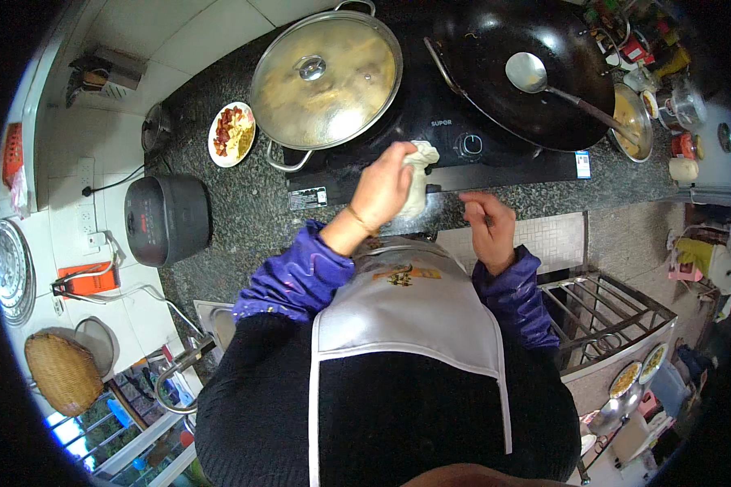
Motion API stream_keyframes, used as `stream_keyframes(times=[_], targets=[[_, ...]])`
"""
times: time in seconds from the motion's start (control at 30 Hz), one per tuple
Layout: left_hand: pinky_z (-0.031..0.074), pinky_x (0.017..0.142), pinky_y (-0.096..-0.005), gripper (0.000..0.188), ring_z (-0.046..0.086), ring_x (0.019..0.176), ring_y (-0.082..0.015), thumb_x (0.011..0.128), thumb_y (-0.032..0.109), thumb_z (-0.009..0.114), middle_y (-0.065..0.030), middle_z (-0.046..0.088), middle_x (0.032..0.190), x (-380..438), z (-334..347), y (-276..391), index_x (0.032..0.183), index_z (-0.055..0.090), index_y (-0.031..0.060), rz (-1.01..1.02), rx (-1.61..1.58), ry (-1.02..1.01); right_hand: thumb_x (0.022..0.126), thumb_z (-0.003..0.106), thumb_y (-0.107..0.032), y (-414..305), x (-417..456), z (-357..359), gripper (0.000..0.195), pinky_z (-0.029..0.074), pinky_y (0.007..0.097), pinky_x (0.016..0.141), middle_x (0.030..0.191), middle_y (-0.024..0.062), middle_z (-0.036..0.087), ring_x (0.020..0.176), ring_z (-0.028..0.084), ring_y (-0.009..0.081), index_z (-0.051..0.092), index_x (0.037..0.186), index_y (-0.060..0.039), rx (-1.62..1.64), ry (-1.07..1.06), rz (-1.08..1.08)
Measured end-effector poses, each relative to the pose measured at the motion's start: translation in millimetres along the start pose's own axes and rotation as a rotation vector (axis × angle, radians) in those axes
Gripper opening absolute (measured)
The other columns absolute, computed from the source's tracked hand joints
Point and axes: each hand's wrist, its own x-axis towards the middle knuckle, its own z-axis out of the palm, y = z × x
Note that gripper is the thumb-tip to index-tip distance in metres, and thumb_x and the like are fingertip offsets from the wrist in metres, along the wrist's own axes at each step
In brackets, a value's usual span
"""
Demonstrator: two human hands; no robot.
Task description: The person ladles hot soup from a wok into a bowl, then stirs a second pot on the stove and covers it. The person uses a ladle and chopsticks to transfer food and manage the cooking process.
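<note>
My left hand (382, 190) holds a crumpled pale cloth (421, 182) that hangs down over the front edge of the black Supor cooktop (371, 159). To its right, my right hand (489, 228) is held over the granite counter's edge with curled fingers; nothing shows in it. Behind my left hand stands a wide pot with a steamed glass lid (327, 79), food visible beneath. A dark wok (493, 67) sits at the right of the cooktop, with a metal ladle (527, 73) lying across it, its handle over the rim.
A plate of chopped ingredients (220, 155) lies left of the pot. A dark rice cooker (169, 219) stands at the counter's left. A metal bowl with yellowish contents (646, 143) is beside the wok, near several jars. A metal rack (609, 319) stands at lower right.
</note>
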Motion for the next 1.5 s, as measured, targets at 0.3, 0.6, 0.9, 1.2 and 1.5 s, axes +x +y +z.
stream_keyframes(times=[0.3, 0.6, 0.9, 1.2, 1.5], targets=[[0.041, 0.07, -0.0347, 0.013, 0.052, 0.075, -0.0256, 0.069, 0.014, 0.069, -0.0082, 0.057, 0.075, 59.8, -56.5, -13.3, 0.079, 0.063, 0.0068, -0.061, 0.495, 0.29, 0.085, 0.057, -0.016, 47.7, -11.9, -12.6, 0.017, 0.04, 0.0251, 0.051, 0.071, 0.0095, 0.059, 0.056, 0.049, 0.0121, 0.061, 0.09, -0.0009, 0.044, -0.021, 0.248], [0.042, 0.072, -0.0361, 0.016, 0.052, 0.079, -0.0275, 0.07, 0.018, 0.067, -0.0077, 0.059, 0.078, 114.5, -63.5, -37.1, 0.083, 0.064, 0.0092, -0.076, 0.624, 0.147, 0.083, 0.054, -0.009, 67.7, 0.4, -20.7, 0.014, 0.044, 0.024, 0.056, 0.074, 0.0078, 0.06, 0.061, 0.055, 0.0121, 0.061, 0.093, -0.0008, 0.109, -0.049, 0.234], [0.044, 0.072, -0.0391, 0.013, 0.052, 0.085, -0.0304, 0.072, 0.022, 0.066, -0.0105, 0.059, 0.083, 147.5, -54.0, -37.3, 0.08, 0.066, 0.0123, -0.095, 0.906, -0.046, 0.084, 0.057, -0.013, 64.9, 5.3, -37.0, 0.016, 0.043, 0.0248, 0.057, 0.073, 0.0097, 0.06, 0.06, 0.054, 0.0132, 0.061, 0.094, -0.001, 0.15, -0.035, 0.295], [0.041, 0.073, -0.0393, 0.012, 0.052, 0.08, -0.0326, 0.077, 0.015, 0.057, -0.0145, 0.058, 0.082, 123.0, -76.7, -52.6, 0.082, 0.06, 0.0044, -0.089, 0.798, 0.044, 0.084, 0.056, -0.012, 56.5, 8.6, -39.9, 0.016, 0.042, 0.0245, 0.056, 0.073, 0.0095, 0.059, 0.06, 0.052, 0.0126, 0.06, 0.095, -0.0006, 0.161, -0.034, 0.252], [0.042, 0.07, -0.0363, 0.015, 0.052, 0.077, -0.0278, 0.079, 0.016, 0.06, -0.0125, 0.057, 0.079, 84.2, -103.3, -53.8, 0.085, 0.059, 0.0023, -0.138, 0.728, 0.143, 0.083, 0.055, -0.008, 51.2, 11.5, -33.0, 0.016, 0.043, 0.0249, 0.059, 0.076, 0.0106, 0.06, 0.063, 0.053, 0.0133, 0.059, 0.096, 0.0004, 0.166, -0.088, 0.241]])
